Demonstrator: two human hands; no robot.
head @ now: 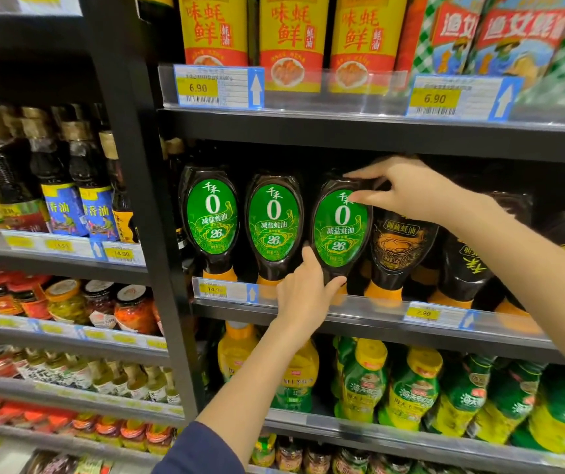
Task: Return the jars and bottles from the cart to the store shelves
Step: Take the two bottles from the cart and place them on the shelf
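Observation:
A dark squeeze bottle with a green oval label (339,230) stands cap-down on the middle shelf (359,319), third in a row after two matching bottles (211,217) (274,224). My left hand (305,292) grips its lower neck just above the orange cap, thumb on the right side. My right hand (407,189) pinches the bottle's top end between thumb and fingers. The bottle leans slightly to the right, against a dark bottle with a gold label (400,248).
More dark orange-capped bottles fill the shelf to the right. Yellow sauce bottles (291,42) stand on the shelf above, green and yellow bottles (411,391) below. A black upright post (137,200) separates the left bay, which holds sesame oil bottles (65,200) and jars (134,306).

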